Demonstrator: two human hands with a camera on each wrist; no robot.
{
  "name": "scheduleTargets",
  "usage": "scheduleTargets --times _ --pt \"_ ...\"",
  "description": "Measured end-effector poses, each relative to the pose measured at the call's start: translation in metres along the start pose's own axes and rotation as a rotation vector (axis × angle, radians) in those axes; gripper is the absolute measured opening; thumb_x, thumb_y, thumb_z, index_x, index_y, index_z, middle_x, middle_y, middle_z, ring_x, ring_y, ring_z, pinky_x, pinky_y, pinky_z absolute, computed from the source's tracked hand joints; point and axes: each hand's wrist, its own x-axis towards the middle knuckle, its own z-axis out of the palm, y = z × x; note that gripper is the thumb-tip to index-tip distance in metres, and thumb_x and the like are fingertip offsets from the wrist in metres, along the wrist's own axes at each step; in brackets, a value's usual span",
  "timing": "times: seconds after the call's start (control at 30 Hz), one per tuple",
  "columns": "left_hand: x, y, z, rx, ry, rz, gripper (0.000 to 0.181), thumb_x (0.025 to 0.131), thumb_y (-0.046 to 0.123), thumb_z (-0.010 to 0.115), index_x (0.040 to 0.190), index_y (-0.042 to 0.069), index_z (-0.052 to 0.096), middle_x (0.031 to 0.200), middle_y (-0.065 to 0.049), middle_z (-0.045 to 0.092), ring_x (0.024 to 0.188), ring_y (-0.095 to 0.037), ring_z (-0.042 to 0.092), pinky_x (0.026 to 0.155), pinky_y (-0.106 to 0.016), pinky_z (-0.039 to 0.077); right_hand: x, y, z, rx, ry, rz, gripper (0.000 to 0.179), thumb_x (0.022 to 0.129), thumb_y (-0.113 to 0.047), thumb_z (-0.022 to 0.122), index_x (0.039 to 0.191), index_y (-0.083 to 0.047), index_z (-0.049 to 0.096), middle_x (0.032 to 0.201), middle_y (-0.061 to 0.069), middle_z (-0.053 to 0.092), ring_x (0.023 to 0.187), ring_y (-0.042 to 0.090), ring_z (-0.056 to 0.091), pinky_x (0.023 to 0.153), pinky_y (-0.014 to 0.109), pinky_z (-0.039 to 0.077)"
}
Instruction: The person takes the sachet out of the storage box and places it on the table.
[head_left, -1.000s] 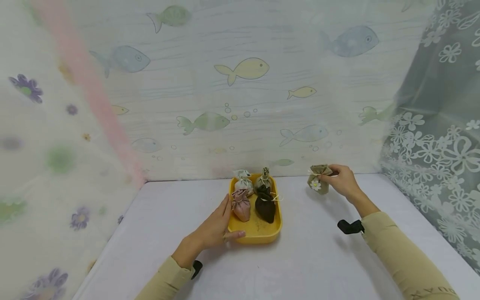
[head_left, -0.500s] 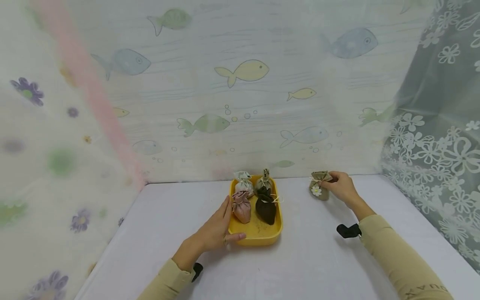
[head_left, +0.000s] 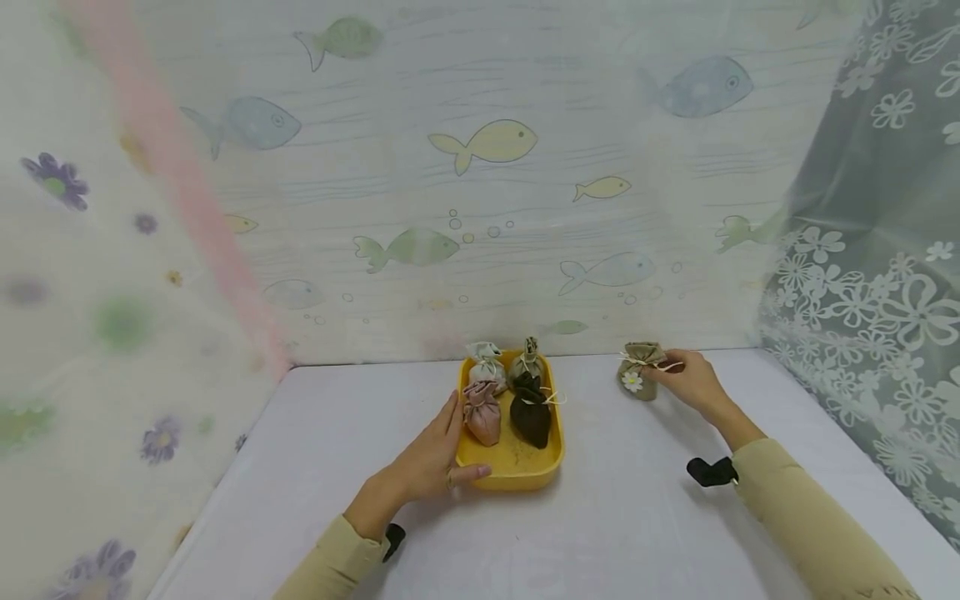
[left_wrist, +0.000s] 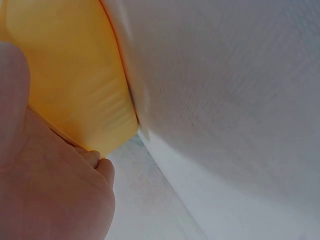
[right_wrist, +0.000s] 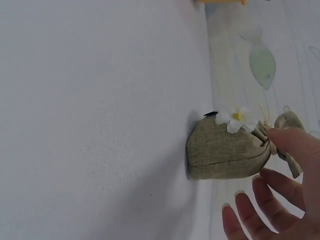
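A small olive-brown drawstring pouch (head_left: 639,385) with a white daisy stands on the table to the right. My right hand (head_left: 693,382) is at its tied neck; in the right wrist view the thumb (right_wrist: 290,142) touches the neck while the other fingers are spread loosely beside the pouch. My left hand (head_left: 423,458) lies along the left side of a yellow tray (head_left: 517,482), fingers straight and thumb at the front edge. Inside the tray are a pale pouch (head_left: 487,367), a tan pouch (head_left: 527,365), a pink pouch (head_left: 482,419) and a dark brown pouch (head_left: 531,421).
A white cloth covers the table (head_left: 600,517). Behind it hangs a curtain (head_left: 480,208) with printed fish, close to the table's far edge. A flowered sheet (head_left: 112,333) borders the left side, and a grey flowered one (head_left: 885,292) the right.
The right hand has lowered the olive-brown pouch to the table, then shifted slightly right, its grip loosened. The left hand and the tray have stayed in place.
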Motion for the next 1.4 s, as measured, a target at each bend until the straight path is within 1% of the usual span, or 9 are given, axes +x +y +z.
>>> scheduleTargets --times 0.13,0.3,0.53,0.8,0.9,1.03,1.13,1.23,1.4 --pt "0.001 -0.002 0.002 0.014 0.005 0.011 0.117 0.093 0.064 0.064 0.161 -0.006 0.0 0.168 -0.029 -0.003 0.154 -0.042 0.014 0.122 -0.053 0.023 -0.009 -0.002 -0.005 -0.026 -0.006 -0.011 0.055 0.098 -0.033 0.069 0.131 0.01 0.06 0.129 0.03 0.062 0.114 0.043 0.059 0.085 0.047 0.051" --pt "0.001 0.001 -0.002 -0.002 0.0 0.003 0.115 0.093 0.059 0.067 0.16 -0.008 0.002 0.168 -0.029 -0.003 0.154 -0.042 0.014 0.122 -0.052 0.022 -0.02 -0.008 -0.01 -0.049 -0.002 -0.019 0.051 0.099 -0.035 0.069 0.126 0.008 0.065 0.128 0.029 0.062 0.113 0.043 0.06 0.085 0.05 0.052" --pt "0.0 0.003 -0.002 0.013 -0.018 -0.024 0.115 0.093 0.06 0.067 0.161 -0.007 0.003 0.168 -0.028 -0.002 0.155 -0.041 0.015 0.123 -0.05 0.022 -0.036 -0.022 -0.007 -0.025 -0.013 -0.056 0.043 0.098 -0.025 0.07 0.128 0.006 0.065 0.129 0.027 0.062 0.112 0.041 0.06 0.08 0.044 0.054" --pt "0.001 -0.002 0.001 0.0 0.013 0.001 0.115 0.092 0.059 0.068 0.161 -0.006 0.003 0.168 -0.028 -0.002 0.154 -0.042 0.015 0.122 -0.053 0.023 -0.043 -0.041 0.005 0.027 -0.022 -0.145 0.047 0.096 -0.028 0.074 0.129 0.004 0.065 0.13 0.023 0.062 0.112 0.04 0.061 0.084 0.045 0.054" --pt "0.001 -0.002 0.002 -0.001 0.002 -0.006 0.115 0.092 0.06 0.068 0.162 -0.005 0.002 0.169 -0.026 -0.003 0.155 -0.04 0.013 0.123 -0.052 0.022 -0.045 -0.047 0.011 0.047 -0.033 -0.167 0.047 0.096 -0.027 0.075 0.129 0.005 0.064 0.129 0.023 0.062 0.112 0.039 0.061 0.088 0.046 0.053" --pt "0.001 0.002 -0.002 0.001 -0.017 -0.029 0.115 0.092 0.06 0.068 0.162 -0.005 0.003 0.169 -0.026 -0.003 0.155 -0.04 0.013 0.123 -0.051 0.022 -0.047 -0.057 0.02 0.068 -0.044 -0.206 0.047 0.095 -0.025 0.075 0.129 0.005 0.064 0.129 0.023 0.063 0.114 0.041 0.06 0.093 0.052 0.054" --pt "0.0 0.003 -0.003 0.001 -0.014 -0.031 0.114 0.092 0.059 0.068 0.162 -0.005 0.003 0.169 -0.027 -0.002 0.155 -0.04 0.014 0.123 -0.051 0.023 -0.048 -0.063 0.027 0.073 -0.047 -0.258 0.043 0.094 -0.023 0.076 0.126 0.005 0.065 0.128 0.023 0.063 0.114 0.042 0.06 0.097 0.056 0.052" --pt "0.0 0.003 -0.003 0.002 -0.019 -0.032 0.115 0.092 0.06 0.067 0.162 -0.004 0.003 0.169 -0.026 -0.002 0.155 -0.04 0.014 0.123 -0.05 0.022 -0.048 -0.069 0.034 0.075 -0.053 -0.298 0.04 0.093 -0.02 0.077 0.123 0.004 0.066 0.125 0.021 0.064 0.112 0.04 0.061 0.097 0.057 0.051" --pt "-0.001 0.003 -0.003 0.006 -0.024 -0.032 0.116 0.092 0.063 0.066 0.162 -0.004 0.002 0.169 -0.026 -0.003 0.155 -0.04 0.013 0.123 -0.05 0.022 -0.047 -0.077 0.046 0.099 -0.069 -0.328 0.041 0.092 -0.017 0.078 0.124 0.004 0.065 0.123 0.018 0.065 0.111 0.041 0.062 0.097 0.057 0.052"
